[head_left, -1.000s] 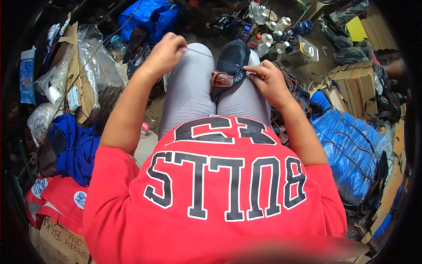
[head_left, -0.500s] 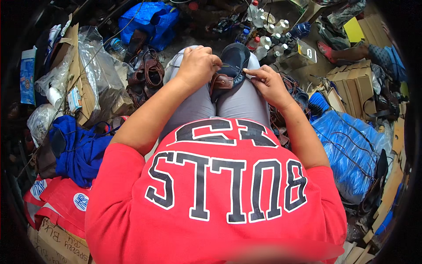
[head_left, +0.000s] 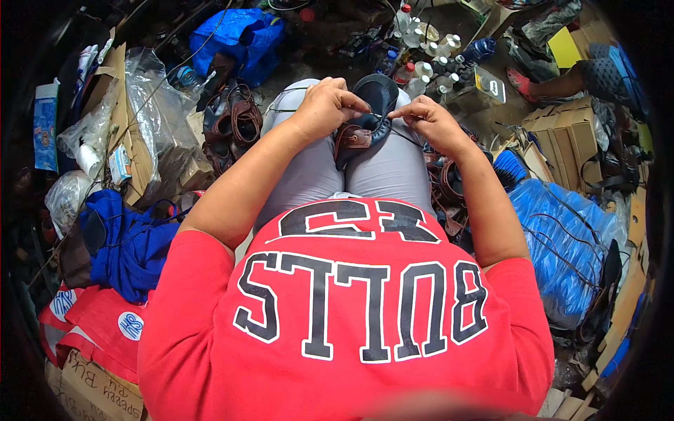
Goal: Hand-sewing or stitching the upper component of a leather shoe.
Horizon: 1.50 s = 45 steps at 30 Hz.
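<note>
A brown leather shoe (head_left: 353,137) with a dark insole lies across my lap, its dark opening pointing away from me. Over it, a thin dark cord (head_left: 380,116) runs between my two hands. My left hand (head_left: 330,107) pinches the cord between thumb and fingertips above the shoe's left side. From that hand a loose length trails leftward over my grey trouser leg (head_left: 298,165). My right hand (head_left: 434,125) is closed in a pinch at the shoe's right edge, holding the cord's other side. The exact spot where the cord meets the shoe is too small to tell.
More brown shoes (head_left: 235,119) are piled left of my legs, near a blue plastic bag (head_left: 237,38). Several bottles (head_left: 423,69) stand ahead to the right. Flattened cardboard (head_left: 562,140) and a blue plastic-wrapped bundle (head_left: 562,238) lie at right. Another person's foot (head_left: 521,84) shows beyond.
Both hands have come closer together over the shoe, my left moving right and the right slightly left. The stretch of cord between them is shorter. The other person's leg has shifted.
</note>
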Available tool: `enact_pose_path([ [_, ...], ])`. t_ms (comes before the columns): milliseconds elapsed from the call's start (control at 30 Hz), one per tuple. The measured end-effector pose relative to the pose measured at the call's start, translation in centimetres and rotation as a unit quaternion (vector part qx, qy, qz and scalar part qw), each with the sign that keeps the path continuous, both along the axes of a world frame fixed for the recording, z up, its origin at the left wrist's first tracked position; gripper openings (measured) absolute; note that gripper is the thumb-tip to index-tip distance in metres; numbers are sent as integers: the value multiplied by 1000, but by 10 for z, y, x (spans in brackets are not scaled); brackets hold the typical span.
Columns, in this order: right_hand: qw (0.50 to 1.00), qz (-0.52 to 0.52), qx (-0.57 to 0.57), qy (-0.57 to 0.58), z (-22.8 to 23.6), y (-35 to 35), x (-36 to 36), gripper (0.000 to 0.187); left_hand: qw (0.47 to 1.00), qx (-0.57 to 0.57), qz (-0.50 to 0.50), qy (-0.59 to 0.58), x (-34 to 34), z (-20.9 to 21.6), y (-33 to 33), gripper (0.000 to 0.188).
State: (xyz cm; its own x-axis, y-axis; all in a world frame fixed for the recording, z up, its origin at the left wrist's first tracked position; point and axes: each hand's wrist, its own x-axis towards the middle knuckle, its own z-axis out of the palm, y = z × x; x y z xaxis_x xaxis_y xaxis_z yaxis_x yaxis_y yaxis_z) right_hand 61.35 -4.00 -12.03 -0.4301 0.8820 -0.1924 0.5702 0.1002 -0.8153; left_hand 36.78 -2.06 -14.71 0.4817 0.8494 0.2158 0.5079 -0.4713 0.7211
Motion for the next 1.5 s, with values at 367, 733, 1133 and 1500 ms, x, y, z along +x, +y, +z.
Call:
enact_pose_path([
  [367, 999, -4, -29, 24, -1, 0, 2, 39, 1000, -6, -17, 15, 1, -1, 2, 18],
  [733, 997, 9, -59, 39, -3, 2, 5, 44, 999, -7, -53, 7, 9, -6, 12, 17],
  [1133, 969, -89, -152, 173, -6, -15, -4, 32, 954, -278, -26, -113, 9, -12, 7, 24],
  [1500, 966, -130, -110, 194, -22, -6, -15, 15, 952, -281, -35, -116, 28, -8, 9, 15],
])
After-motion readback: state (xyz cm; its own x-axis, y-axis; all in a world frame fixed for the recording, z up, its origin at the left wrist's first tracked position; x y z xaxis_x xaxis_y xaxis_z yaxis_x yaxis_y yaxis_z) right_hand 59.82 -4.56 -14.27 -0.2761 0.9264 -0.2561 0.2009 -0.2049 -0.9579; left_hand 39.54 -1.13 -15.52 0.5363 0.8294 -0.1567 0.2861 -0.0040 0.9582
